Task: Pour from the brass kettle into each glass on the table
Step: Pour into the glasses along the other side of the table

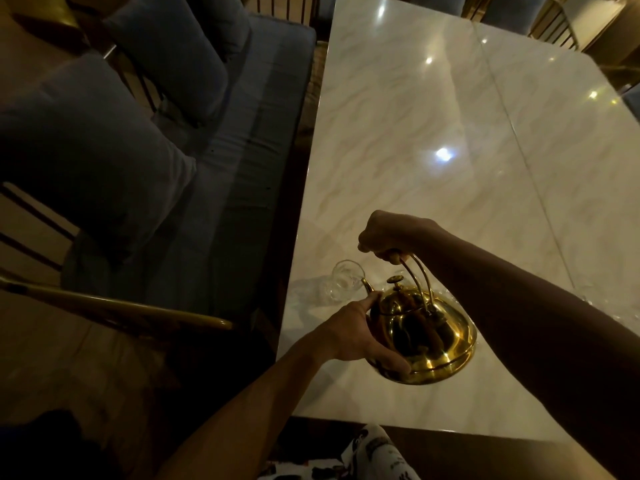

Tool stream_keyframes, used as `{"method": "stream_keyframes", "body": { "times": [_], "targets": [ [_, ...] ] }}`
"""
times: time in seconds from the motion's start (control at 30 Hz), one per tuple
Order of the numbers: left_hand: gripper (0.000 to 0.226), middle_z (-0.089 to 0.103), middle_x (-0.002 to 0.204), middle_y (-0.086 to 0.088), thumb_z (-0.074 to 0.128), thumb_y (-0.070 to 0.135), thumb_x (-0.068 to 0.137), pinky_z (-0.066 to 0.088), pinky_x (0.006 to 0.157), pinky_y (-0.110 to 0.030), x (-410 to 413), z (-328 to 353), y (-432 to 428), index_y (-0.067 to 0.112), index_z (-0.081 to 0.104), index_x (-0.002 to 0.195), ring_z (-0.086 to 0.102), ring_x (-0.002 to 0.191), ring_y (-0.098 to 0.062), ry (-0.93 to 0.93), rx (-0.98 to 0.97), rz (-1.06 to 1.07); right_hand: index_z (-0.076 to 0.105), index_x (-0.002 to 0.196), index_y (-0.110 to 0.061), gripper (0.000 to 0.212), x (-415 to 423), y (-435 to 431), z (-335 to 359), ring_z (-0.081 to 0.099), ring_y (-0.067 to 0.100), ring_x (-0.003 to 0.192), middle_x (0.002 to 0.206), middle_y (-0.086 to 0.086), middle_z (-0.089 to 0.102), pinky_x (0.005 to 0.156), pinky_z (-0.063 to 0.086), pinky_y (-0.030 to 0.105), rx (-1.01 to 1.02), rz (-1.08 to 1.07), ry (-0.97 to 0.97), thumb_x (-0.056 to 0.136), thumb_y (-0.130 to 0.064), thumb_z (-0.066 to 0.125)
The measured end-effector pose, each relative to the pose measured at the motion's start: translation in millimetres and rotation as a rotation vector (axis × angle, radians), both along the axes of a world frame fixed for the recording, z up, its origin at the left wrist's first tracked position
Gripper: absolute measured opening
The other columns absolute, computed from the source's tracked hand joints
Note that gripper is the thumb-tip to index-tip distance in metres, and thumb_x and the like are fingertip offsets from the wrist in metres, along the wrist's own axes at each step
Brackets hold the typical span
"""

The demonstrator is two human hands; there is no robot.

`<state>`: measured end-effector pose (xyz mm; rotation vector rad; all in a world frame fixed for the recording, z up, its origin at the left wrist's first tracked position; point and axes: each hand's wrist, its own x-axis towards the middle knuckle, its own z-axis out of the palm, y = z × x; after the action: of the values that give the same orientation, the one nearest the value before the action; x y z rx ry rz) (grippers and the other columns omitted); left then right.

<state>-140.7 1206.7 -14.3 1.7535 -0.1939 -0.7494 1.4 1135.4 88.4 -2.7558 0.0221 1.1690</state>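
Firmly, the right hand closes in a fist round the top of the arched handle of the kettle. The left hand cups the kettle's near side, thumb up by the base of the spout and fingers curled under the belly. Both hands hold the kettle tilted over the near left part of the table, lid on. The spout points away at a clear glass standing near the table's left edge, and its tip is just beside the glass. Whether anything is flowing cannot be told in the dim light. The table is pale, glossy marble. Left of it runs a blue bench with dark cushions
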Motion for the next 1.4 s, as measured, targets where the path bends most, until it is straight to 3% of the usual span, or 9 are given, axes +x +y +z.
{"method": "stream_keyframes", "body": {
  "times": [0.13, 0.27, 0.4, 0.57, 0.87, 1.03, 1.2, 1.4],
  "targets": [
    [0.098, 0.054, 0.146, 0.0, 0.094, 0.022, 0.07, 0.038, 0.09, -0.012, -2, 1, -5, 0.026, 0.038, 0.151, 0.046, 0.132, -0.013, 0.017, -0.009, 0.018, 0.067, 0.097, 0.007, 0.029, 0, 0, 0, 0.053, 0.024, 0.061, 0.074, 0.016, 0.059, 0.057, 0.042, 0.033, -0.023, 0.011, 0.009, 0.094, -0.018, 0.052],
    [0.099, 0.054, 0.147, 0.0, 0.094, 0.021, 0.07, 0.039, 0.095, -0.018, -3, 2, -8, 0.026, 0.037, 0.152, 0.042, 0.125, -0.006, 0.016, -0.026, 0.024, 0.06, 0.085, 0.001, 0.021, -1, 0, 4, 0.046, 0.018, 0.047, 0.062, 0.01, 0.052, 0.048, 0.038, 0.028, -0.031, 0.005, 0.016, 0.096, -0.015, 0.051],
    [0.099, 0.054, 0.147, 0.0, 0.095, 0.024, 0.069, 0.041, 0.101, -0.025, -4, 2, -8, 0.026, 0.038, 0.151, 0.045, 0.133, -0.013, 0.03, -0.029, 0.037, 0.061, 0.086, 0.001, 0.021, -2, 0, 6, 0.046, 0.017, 0.047, 0.06, 0.009, 0.051, 0.048, 0.038, 0.027, -0.025, 0.021, 0.009, 0.095, -0.015, 0.052],
    [0.095, 0.055, 0.145, 0.002, 0.094, 0.022, 0.07, 0.04, 0.096, -0.021, -6, 4, -5, 0.026, 0.041, 0.149, 0.043, 0.126, -0.007, 0.026, -0.038, 0.058, 0.061, 0.087, 0.001, 0.022, -1, 6, 7, 0.046, 0.018, 0.048, 0.062, 0.01, 0.052, 0.05, 0.039, 0.029, -0.039, 0.058, 0.018, 0.095, -0.017, 0.052],
    [0.092, 0.056, 0.145, 0.001, 0.093, 0.022, 0.071, 0.039, 0.098, -0.023, -9, 7, 0, 0.026, 0.042, 0.148, 0.046, 0.131, -0.011, 0.031, -0.045, 0.076, 0.058, 0.081, -0.002, 0.023, -1, 17, 7, 0.044, 0.017, 0.047, 0.057, 0.007, 0.049, 0.053, 0.039, 0.03, -0.084, 0.069, 0.028, 0.096, -0.018, 0.052],
    [0.092, 0.056, 0.145, 0.002, 0.093, 0.019, 0.072, 0.036, 0.085, -0.009, -10, 7, 2, 0.026, 0.042, 0.148, 0.044, 0.122, -0.004, 0.028, -0.057, 0.063, 0.058, 0.083, -0.001, 0.022, -2, 18, 7, 0.043, 0.018, 0.046, 0.058, 0.008, 0.048, 0.05, 0.037, 0.028, -0.095, 0.064, 0.026, 0.095, -0.017, 0.051],
    [0.091, 0.056, 0.145, 0.002, 0.093, 0.02, 0.071, 0.039, 0.097, -0.021, -12, 8, 3, 0.026, 0.042, 0.147, 0.046, 0.127, -0.009, 0.043, -0.069, 0.067, 0.057, 0.081, -0.002, 0.022, -4, 20, 9, 0.043, 0.017, 0.046, 0.057, 0.007, 0.048, 0.049, 0.036, 0.028, -0.107, 0.06, 0.03, 0.096, -0.018, 0.051],
    [0.09, 0.056, 0.145, 0.001, 0.093, 0.022, 0.071, 0.038, 0.098, -0.023, -11, 8, 6, 0.026, 0.043, 0.147, 0.044, 0.125, -0.007, 0.03, -0.056, 0.06, 0.056, 0.075, -0.002, 0.027, -7, 24, 14, 0.042, 0.016, 0.043, 0.054, 0.007, 0.047, 0.046, 0.035, 0.025, -0.113, 0.065, 0.011, 0.097, -0.018, 0.05]
  ]
}}
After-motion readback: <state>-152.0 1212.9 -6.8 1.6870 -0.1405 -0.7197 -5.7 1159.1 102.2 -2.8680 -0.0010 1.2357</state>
